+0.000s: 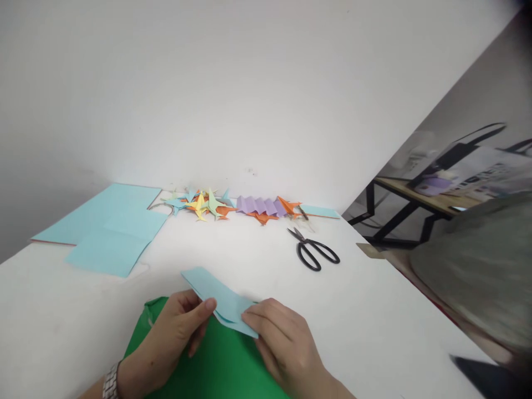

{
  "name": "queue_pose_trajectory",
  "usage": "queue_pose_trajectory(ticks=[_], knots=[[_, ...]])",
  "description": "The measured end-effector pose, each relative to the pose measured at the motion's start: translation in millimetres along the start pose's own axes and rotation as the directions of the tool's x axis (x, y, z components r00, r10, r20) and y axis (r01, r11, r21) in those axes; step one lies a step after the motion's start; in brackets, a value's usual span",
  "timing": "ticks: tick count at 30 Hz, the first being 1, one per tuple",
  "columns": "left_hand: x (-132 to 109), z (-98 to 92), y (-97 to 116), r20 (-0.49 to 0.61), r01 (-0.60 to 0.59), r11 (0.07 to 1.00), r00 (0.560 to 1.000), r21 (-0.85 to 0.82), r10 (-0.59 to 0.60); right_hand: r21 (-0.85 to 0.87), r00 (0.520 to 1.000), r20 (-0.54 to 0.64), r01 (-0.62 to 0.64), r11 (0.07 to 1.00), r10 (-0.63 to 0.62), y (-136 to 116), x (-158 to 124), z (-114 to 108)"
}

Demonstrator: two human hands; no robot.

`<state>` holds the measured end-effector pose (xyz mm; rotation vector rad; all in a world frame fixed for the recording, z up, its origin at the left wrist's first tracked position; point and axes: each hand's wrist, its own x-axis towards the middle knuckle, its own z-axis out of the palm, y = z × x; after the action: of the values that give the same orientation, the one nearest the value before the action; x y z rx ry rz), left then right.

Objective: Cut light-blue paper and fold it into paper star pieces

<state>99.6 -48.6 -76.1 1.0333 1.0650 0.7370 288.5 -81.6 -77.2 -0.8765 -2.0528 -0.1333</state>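
Note:
A strip of folded light blue paper is held up between my hands, tilted down to the right, with a gap showing between its layers along the lower edge. My left hand pinches its left part, thumb on the near face. At the right end, the fingers of my right hand press on the paper; its thumb is mostly hidden. Beneath both hands lies a bright green sheet or bag with a crumpled upper left corner.
Black-handled scissors lie partly open at the right. Light blue sheets rest at the left. Along the wall are folded paper shapes, a pleated purple paper and a blue strip. A wooden table stands beyond the right edge.

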Motion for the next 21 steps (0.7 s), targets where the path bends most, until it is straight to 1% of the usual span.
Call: queue_pose_trajectory(ticks=[3, 6, 8, 11, 13, 14, 15, 16, 17, 18, 19, 20, 21], knots=[[0.6, 0.0, -1.9, -0.022, -0.016, 1.000, 1.000, 0.002, 0.016, 0.027, 0.998, -0.001, -0.071, 0.997, 0.071, 0.1, -0.6, -0.5], [-0.2, 1.1, -1.3, -0.036, -0.005, 0.999, 0.999, 0.036, 0.006, 0.071, 0.990, -0.010, -0.140, 0.988, 0.141, 0.9, -0.3, -0.6], [-1.4, 1.8, 0.2, -0.046, 0.015, 0.998, 0.999, 0.063, -0.012, 0.113, 0.987, -0.008, -0.156, 0.981, 0.158, 2.0, 0.1, -0.4], [-2.8, 1.8, 2.1, -0.092, 0.036, 0.997, 0.995, 0.068, -0.029, 0.198, 0.982, 0.027, -0.187, 0.962, 0.185, 4.0, -0.1, -0.1], [-2.8, 0.9, 2.1, -0.113, 0.035, 0.998, 0.993, 0.055, -0.029, 0.234, 0.968, 0.055, -0.252, 0.939, 0.246, 5.6, -0.4, -0.3], [-2.5, 0.3, 1.8, -0.116, 0.033, 0.998, 0.993, 0.049, -0.027, 0.236, 0.952, 0.068, -0.305, 0.923, 0.297, 6.8, -0.4, -0.7], [-2.0, -0.5, 1.4, -0.118, 0.028, 0.999, 0.993, 0.043, -0.023, 0.229, 0.926, 0.075, -0.376, 0.898, 0.369, 8.5, -0.2, -1.2], [-1.5, -1.2, 1.0, -0.119, 0.020, 0.999, 0.993, 0.034, -0.016, 0.218, 0.881, 0.071, -0.471, 0.855, 0.467, 11.0, 0.2, -1.9], [-1.0, -2.0, 0.8, -0.116, 0.014, 1.000, 0.993, 0.021, -0.011, 0.214, 0.809, 0.052, -0.582, 0.785, 0.585, 14.4, 0.5, -2.8], [-0.7, -2.8, 0.8, -0.111, 0.009, 1.000, 0.994, 0.003, -0.009, 0.231, 0.709, 0.022, -0.690, 0.686, 0.705, 18.7, 0.9, -3.7], [-0.6, -3.4, 1.1, -0.108, 0.004, 1.000, 0.994, -0.019, -0.006, 0.275, 0.580, -0.015, -0.781, 0.561, 0.815, 23.8, 1.0, -4.6], [-0.7, -4.0, 1.7, -0.107, -0.005, 0.999, 0.994, -0.042, 0.000, 0.348, 0.443, -0.037, -0.835, 0.427, 0.896, 29.5, 0.8, -5.3], [-1.0, -4.5, 2.3, -0.104, -0.012, 0.998, 0.995, -0.064, 0.005, 0.436, 0.326, -0.027, -0.847, 0.304, 0.945, 35.4, 0.3, -5.6]])
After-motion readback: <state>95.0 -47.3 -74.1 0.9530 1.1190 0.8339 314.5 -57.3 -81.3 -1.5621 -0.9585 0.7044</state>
